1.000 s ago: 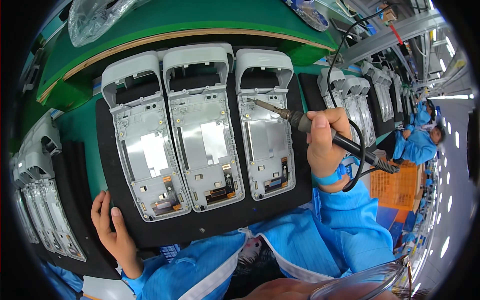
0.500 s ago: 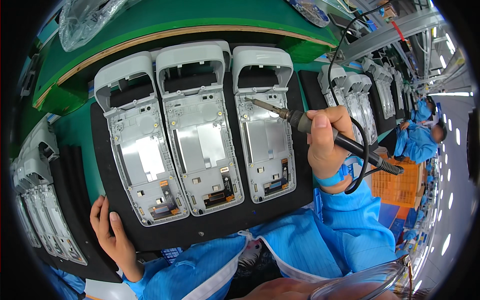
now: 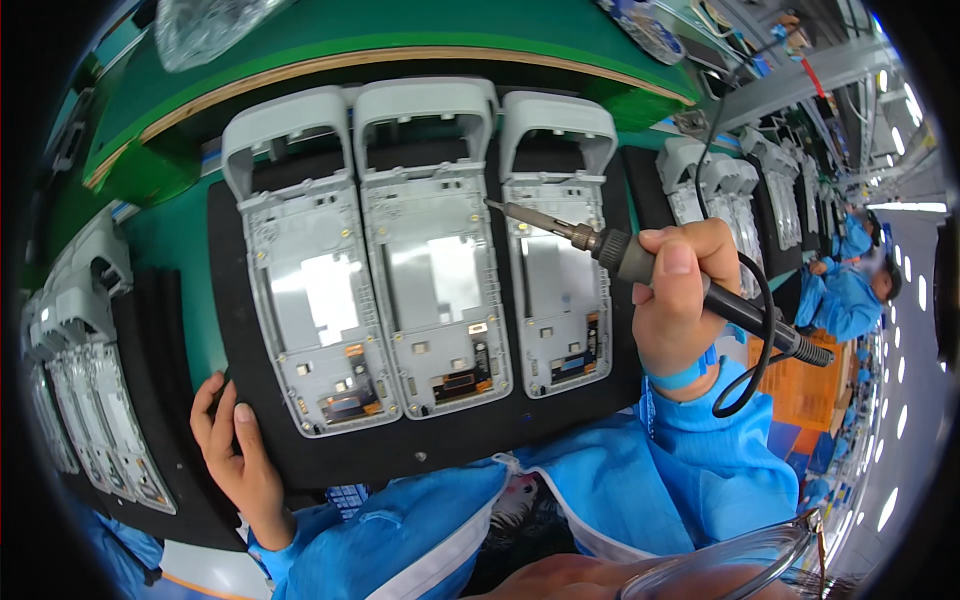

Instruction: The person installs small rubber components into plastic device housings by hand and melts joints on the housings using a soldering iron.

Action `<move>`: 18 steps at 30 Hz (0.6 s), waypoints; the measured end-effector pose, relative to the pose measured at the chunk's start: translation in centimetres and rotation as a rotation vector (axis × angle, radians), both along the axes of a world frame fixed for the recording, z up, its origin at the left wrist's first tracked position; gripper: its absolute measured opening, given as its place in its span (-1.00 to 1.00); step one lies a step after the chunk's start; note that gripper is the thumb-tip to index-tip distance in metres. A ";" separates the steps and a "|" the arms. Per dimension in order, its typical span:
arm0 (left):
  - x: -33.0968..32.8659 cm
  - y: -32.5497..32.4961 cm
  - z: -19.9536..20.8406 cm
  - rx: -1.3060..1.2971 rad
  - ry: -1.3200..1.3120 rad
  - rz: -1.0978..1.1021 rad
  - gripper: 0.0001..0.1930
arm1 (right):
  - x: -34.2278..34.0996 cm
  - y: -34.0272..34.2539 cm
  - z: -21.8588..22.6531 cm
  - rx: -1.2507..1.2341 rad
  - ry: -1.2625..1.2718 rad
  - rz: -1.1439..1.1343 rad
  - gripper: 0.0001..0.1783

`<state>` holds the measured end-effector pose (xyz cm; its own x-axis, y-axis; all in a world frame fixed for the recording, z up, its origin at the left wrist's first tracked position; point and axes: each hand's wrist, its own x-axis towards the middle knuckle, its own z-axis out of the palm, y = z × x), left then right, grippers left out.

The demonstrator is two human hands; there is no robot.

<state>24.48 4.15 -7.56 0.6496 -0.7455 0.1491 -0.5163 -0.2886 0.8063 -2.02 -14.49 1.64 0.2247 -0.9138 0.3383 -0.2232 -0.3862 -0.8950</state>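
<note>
In my right hand (image 3: 683,290) is a soldering iron (image 3: 640,262), gripped like a pen, its tip pointing left. The tip hovers by the upper right edge of the middle grey plastic housing (image 3: 430,225); whether it touches cannot be told. To either side lie a left housing (image 3: 300,240) and a right housing (image 3: 553,215), each with a shiny metal plate and a small dark flex circuit near the bottom. All three rest on a black foam mat (image 3: 470,432). My left hand (image 3: 240,455) lies at the mat's lower left edge, fingers apart, holding nothing.
More grey housings stand on black mats at the left (image 3: 95,400) and right (image 3: 715,190). A green shelf with a wooden edge (image 3: 400,57) runs behind, bearing a clear plastic bag (image 3: 205,30). The iron's black cable (image 3: 765,300) loops by my right wrist. A co-worker (image 3: 845,295) sits far right.
The view has shifted, so the housings appear farther right. Relative to them, the iron's tip has gone left, from the right housing's upper corner to the middle housing's edge. My left hand stays by the mat.
</note>
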 end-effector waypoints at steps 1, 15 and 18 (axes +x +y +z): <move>-0.1 -0.2 -0.1 0.004 -0.007 -0.006 -0.76 | 0.7 0.0 -0.3 0.010 -0.042 0.028 -0.79; 0.1 -0.1 0.5 0.055 -0.113 -0.041 -0.79 | 5.9 -1.1 -1.3 0.014 0.088 0.109 -0.78; 0.2 -0.1 0.6 0.047 -0.123 -0.049 -0.79 | 6.0 -1.2 -1.2 0.014 0.096 0.086 -0.78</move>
<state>24.64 4.00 -6.93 0.5912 -0.7841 0.1890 -0.6246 -0.2969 0.7223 4.01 -15.66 0.43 0.3334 -0.8941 0.2990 -0.2745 -0.3955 -0.8765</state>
